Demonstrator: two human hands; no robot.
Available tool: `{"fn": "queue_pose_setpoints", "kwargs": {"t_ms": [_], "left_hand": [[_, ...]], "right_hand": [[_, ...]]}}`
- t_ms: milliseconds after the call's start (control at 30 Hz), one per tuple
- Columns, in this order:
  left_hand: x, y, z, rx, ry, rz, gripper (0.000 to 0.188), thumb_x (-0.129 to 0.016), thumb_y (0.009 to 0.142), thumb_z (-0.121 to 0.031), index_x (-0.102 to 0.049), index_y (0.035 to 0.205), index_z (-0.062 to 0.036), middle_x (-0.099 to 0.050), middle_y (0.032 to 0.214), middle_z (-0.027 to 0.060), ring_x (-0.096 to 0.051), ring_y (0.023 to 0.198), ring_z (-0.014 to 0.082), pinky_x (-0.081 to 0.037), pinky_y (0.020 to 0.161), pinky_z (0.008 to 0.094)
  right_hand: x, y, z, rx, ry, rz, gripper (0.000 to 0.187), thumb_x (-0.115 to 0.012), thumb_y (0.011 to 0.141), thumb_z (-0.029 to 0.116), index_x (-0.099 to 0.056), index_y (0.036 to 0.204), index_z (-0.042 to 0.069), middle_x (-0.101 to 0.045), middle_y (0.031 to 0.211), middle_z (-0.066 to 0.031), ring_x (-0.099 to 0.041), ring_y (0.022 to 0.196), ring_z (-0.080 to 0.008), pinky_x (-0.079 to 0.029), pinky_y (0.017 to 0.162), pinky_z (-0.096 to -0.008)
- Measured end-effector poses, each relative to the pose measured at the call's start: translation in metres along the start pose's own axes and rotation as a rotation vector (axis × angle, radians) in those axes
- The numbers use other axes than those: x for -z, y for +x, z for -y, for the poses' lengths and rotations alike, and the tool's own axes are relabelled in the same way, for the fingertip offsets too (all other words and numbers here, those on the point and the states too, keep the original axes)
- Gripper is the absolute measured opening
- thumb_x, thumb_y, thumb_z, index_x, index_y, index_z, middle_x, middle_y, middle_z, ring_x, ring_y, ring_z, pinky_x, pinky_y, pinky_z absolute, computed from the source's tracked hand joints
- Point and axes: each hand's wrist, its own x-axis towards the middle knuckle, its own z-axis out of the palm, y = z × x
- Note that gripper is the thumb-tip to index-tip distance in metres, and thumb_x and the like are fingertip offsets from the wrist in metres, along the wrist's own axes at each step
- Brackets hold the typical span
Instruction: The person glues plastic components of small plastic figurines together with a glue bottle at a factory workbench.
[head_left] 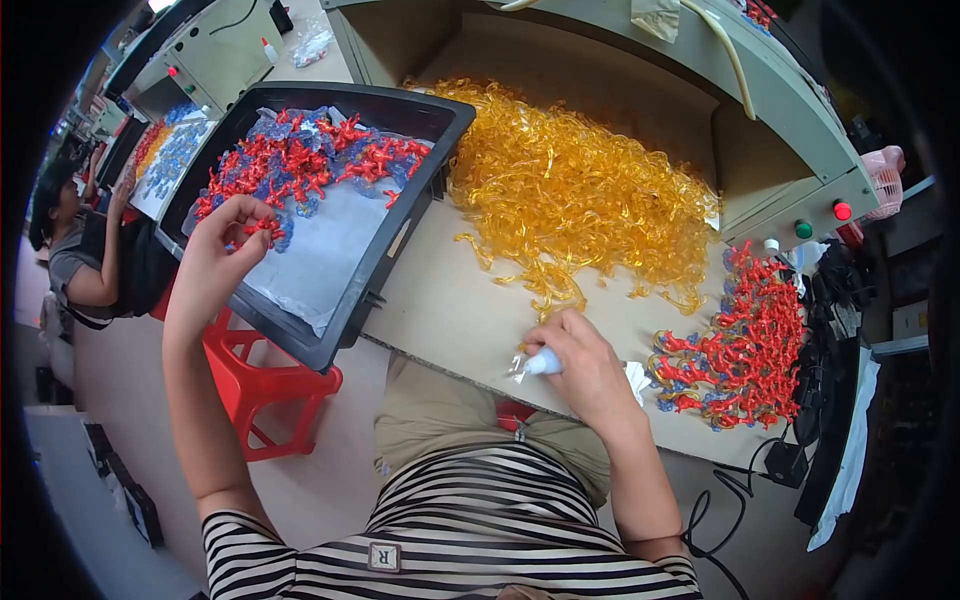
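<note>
Over the near left side of a black tray (262, 310), my left hand (222, 245) pinches a small red and blue plastic figure (266, 230). More red and blue figures (290, 155) lie heaped on a white sheet (310, 260) inside that tray. Close to the table's front edge, my right hand (592, 372) is wrapped round a small pale squeeze bottle (545, 362), its tip pointing left. Something clear and amber shows by the tip, too small to make out. Beyond this hand spreads a large pile of transparent amber plastic pieces (580, 180).
Rows of red, blue and amber assembled figures (740, 350) cover the table's right end. A grey metal housing with a red button (842, 210) arches over the amber pile. Black cables (735, 500) hang at right. A red stool (265, 380) stands below the tray; another person (90, 240) sits far left.
</note>
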Motion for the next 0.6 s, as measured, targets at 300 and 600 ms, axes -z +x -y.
{"fn": "queue_pose_setpoints", "kwargs": {"t_ms": [300,600], "left_hand": [[-0.118,-0.048,-0.056,-0.353,-0.28,0.237,0.017,-0.059,0.075,-0.002,-0.06,0.092,-0.0027,-0.051,0.079,0.0064,-0.056,0.071,0.0152,-0.045,0.063,0.0252],[-0.164,-0.046,-0.05,-0.308,-0.197,0.332,0.023,-0.064,0.075,-0.004,-0.06,0.098,-0.0041,-0.049,0.086,0.0069,-0.054,0.077,0.018,-0.047,0.068,0.0271]], "right_hand": [[0.025,-0.019,0.002,-0.126,0.02,-0.105,0.022,-0.065,0.07,0.002,-0.06,0.091,0.005,-0.057,0.09,-0.0084,-0.058,0.081,-0.0249,-0.047,0.067,-0.033],[0.017,-0.02,0.004,-0.109,-0.052,-0.021,0.022,-0.065,0.072,0.004,-0.061,0.094,0.006,-0.055,0.092,-0.0078,-0.06,0.08,-0.0256,-0.049,0.068,-0.034]]}}
